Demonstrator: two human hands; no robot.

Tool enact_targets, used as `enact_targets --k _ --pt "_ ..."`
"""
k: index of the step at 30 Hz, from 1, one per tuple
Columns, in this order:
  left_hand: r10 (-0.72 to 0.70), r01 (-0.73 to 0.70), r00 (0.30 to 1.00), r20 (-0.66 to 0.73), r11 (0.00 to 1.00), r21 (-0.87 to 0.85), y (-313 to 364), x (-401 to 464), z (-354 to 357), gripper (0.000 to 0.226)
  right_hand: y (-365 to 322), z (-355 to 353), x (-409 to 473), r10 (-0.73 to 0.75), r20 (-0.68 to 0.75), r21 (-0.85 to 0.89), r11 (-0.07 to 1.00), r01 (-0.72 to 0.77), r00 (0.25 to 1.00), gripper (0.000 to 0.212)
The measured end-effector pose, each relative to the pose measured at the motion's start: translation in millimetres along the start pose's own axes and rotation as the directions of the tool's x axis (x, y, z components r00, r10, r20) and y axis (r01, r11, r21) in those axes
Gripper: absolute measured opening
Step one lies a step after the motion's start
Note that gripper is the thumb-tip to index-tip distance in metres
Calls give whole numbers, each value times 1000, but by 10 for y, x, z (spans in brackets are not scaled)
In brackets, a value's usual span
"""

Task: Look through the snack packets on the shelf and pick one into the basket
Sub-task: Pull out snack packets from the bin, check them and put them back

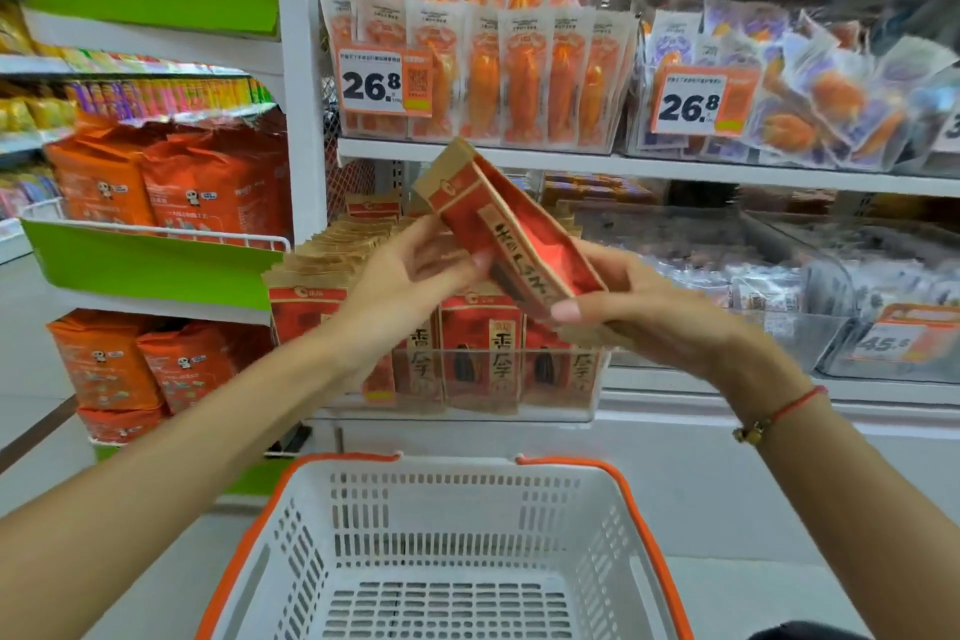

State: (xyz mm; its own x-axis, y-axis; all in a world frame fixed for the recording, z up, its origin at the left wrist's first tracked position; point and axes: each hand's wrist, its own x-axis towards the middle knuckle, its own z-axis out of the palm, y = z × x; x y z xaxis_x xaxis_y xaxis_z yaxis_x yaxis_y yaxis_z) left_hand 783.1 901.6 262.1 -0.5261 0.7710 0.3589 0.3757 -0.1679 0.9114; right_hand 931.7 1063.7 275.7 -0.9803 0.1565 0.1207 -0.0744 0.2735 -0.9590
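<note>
Between the fingers of both hands, clamped on it, tilts a red-and-tan sunflower seed packet (511, 234): left hand (410, 270), right hand (644, 307), white basket (291, 525) below.

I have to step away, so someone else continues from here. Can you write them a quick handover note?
Left hand and right hand both hold one red-and-tan snack packet, tilted, above its clear shelf bin of matching packets.
The basket sits below, nothing visible inside.
Done: one packet picked up.
Left: lower it into the basket.
</note>
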Motion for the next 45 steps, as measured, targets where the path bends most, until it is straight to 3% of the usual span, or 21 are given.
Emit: enact_targets --k 5,8,13,18,23,26,31,35,38,41,45 --pt "15 -18 999 -42 997 -74 104 289 33 43 -386 -299 48 -3 13 -87 996 4 1000 45" --pt "-38 23 996 -81 983 -184 53 377 143 38 -524 -372 61 -42 -114 -225 974 15 993 42" --pt "-31 1 986 -166 984 -179 -44 480 181 23 -449 -494 133 -223 -344 -462 886 42 912 42" --pt "61 -61 985 -159 998 10 -111 597 139 11 -301 -634 225 -215 -334 -507 862 17 918 30" --pt "121 -96 985 -126 977 188 -214 650 143 16 -261 -752 252 -3 -235 -666 729 -159 972 33" --pt "151 -105 981 -123 942 319 -277 663 167 16 -182 -741 342 79 -237 -692 686 -226 968 37" --pt "223 -143 971 -82 826 546 -235 664 299 16 -41 -703 425 -49 -282 -660 734 -157 958 37" --pt "191 -156 981 26 708 689 -219 680 380 41 -77 -731 374 -225 -340 -651 757 -56 913 19" --pt "232 -152 972 -42 751 642 -247 702 367 24 -29 -759 365 -70 -286 -687 710 -154 956 11" --pt "249 -170 967 -54 790 589 -217 709 327 18 110 -767 381 109 -214 -738 633 -233 971 19" --pt "140 -164 986 94 668 726 -169 660 355 22 135 -802 373 145 -196 -705 667 -242 970 25"
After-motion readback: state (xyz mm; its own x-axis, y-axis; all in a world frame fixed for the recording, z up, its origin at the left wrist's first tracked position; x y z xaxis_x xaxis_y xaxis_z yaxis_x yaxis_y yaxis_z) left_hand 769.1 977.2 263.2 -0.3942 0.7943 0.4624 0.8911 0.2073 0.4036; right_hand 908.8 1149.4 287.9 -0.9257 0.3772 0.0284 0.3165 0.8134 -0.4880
